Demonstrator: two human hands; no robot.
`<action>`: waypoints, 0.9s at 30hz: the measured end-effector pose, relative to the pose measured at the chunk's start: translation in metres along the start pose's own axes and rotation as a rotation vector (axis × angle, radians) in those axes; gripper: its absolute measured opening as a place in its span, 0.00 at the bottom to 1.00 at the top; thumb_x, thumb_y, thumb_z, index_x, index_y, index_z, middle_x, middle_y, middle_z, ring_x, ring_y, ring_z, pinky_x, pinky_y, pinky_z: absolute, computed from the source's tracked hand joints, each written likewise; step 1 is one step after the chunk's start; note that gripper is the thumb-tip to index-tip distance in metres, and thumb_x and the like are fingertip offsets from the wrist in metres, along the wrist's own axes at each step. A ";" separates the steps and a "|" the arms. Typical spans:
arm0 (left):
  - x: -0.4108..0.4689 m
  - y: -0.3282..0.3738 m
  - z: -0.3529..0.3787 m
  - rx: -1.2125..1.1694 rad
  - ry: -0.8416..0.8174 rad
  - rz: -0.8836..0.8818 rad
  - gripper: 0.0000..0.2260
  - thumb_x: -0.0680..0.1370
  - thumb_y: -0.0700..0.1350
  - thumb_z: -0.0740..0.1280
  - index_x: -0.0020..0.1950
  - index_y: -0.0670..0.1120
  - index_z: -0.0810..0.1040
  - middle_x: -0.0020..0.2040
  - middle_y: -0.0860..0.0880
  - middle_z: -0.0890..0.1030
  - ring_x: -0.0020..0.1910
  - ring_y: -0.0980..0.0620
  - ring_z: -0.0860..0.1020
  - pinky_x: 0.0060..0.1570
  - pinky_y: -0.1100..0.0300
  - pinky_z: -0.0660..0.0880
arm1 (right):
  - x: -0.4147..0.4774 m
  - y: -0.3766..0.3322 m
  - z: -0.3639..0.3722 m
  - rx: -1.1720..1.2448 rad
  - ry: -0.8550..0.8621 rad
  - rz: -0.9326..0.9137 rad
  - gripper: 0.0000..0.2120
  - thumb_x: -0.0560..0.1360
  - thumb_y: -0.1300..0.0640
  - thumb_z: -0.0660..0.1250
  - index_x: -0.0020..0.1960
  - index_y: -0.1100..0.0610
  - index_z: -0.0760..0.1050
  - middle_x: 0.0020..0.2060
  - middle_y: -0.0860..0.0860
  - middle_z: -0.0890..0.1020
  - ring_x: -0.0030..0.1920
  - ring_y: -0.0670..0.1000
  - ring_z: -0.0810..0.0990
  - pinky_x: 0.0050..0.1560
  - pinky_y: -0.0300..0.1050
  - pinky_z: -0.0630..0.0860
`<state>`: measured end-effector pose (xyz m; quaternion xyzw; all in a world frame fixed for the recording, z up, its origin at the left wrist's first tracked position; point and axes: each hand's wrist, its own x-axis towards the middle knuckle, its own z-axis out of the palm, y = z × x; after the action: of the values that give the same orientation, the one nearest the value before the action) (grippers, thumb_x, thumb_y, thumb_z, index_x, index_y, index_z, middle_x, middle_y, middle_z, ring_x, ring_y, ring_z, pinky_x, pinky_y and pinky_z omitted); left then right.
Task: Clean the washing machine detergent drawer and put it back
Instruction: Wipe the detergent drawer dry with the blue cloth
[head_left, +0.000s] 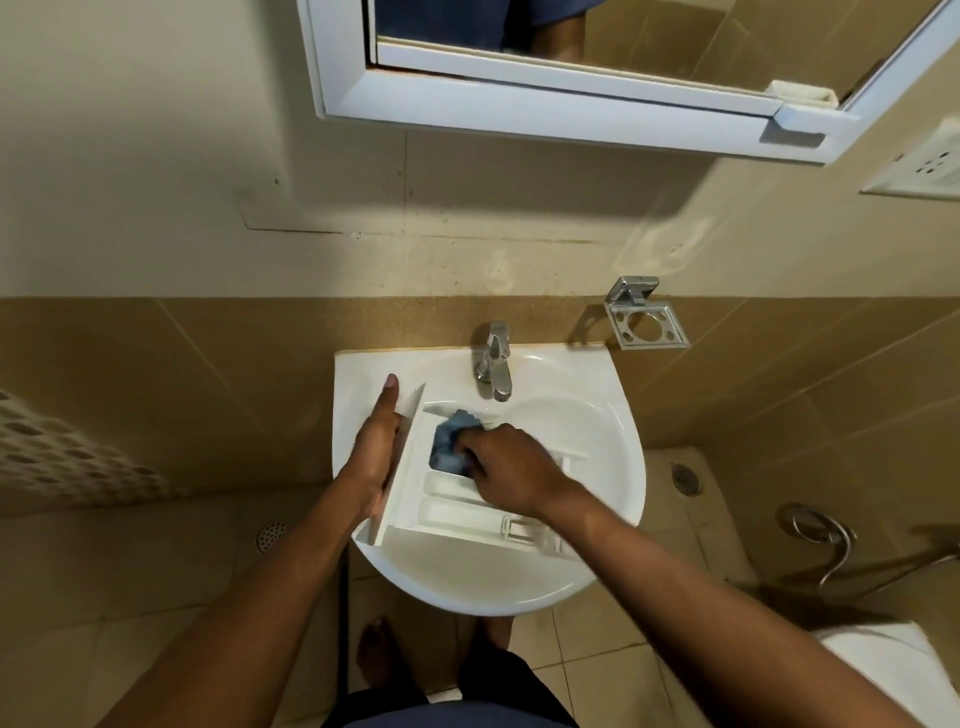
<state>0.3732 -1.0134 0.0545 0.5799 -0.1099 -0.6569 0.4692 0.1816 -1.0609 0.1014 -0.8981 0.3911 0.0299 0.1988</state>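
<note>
Head view, looking down on a wall-hung basin.

Sink (618, 441): white, rounded front rim, set against a tan tiled wall. Tap (493, 361): chrome, single lever, at the back centre of the rim, spout over the bowl.

Drawer (462, 512): white plastic, lying across the sink bowl, front panel to the left and tilted up, compartments facing up. Long narrow compartments on the near side; one larger compartment on the far side, close below the tap.

Left hand (376, 447): clamped on the front panel of the drawer, palm flat against its outer face, thumb stretched out along the top edge toward the wall.

Right hand (511, 467): fingers bunched and pinching the cloth, knuckles up, pressed down into the larger compartment.

Cloth (449, 441): blue, crumpled, inside the larger compartment, partly hidden under the right hand; possibly wet, though blur makes that hard to tell.

Cabinet (545, 98): white-framed, mirrored, on the wall above the sink. Holder (647, 319): chrome, wall-mounted, right of the tap. Floor drains (685, 478): round, set in the tiled floor either side of the sink. Bare foot (376, 654): on the floor below the sink.
</note>
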 end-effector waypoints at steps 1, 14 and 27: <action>0.001 -0.002 -0.002 -0.007 0.010 0.002 0.48 0.69 0.81 0.61 0.64 0.39 0.82 0.58 0.35 0.85 0.53 0.36 0.85 0.59 0.43 0.80 | -0.001 0.007 -0.006 -0.130 -0.104 0.034 0.11 0.79 0.56 0.64 0.60 0.54 0.78 0.56 0.58 0.84 0.56 0.63 0.82 0.49 0.49 0.74; 0.002 -0.007 0.002 -0.002 0.018 0.032 0.39 0.70 0.77 0.65 0.64 0.47 0.85 0.59 0.38 0.85 0.59 0.36 0.84 0.68 0.38 0.76 | -0.001 -0.013 0.022 0.445 0.108 0.162 0.09 0.80 0.63 0.64 0.56 0.57 0.83 0.54 0.52 0.86 0.56 0.55 0.83 0.54 0.42 0.74; 0.004 -0.008 0.004 0.044 0.011 0.059 0.36 0.65 0.73 0.75 0.57 0.44 0.87 0.54 0.37 0.86 0.55 0.33 0.85 0.65 0.34 0.77 | -0.041 -0.034 0.045 0.081 0.127 -0.151 0.14 0.82 0.49 0.59 0.63 0.54 0.71 0.50 0.56 0.82 0.47 0.56 0.78 0.49 0.49 0.71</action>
<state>0.3663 -1.0139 0.0480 0.5900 -0.1387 -0.6372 0.4761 0.1820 -0.9940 0.0804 -0.9164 0.3348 -0.0582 0.2113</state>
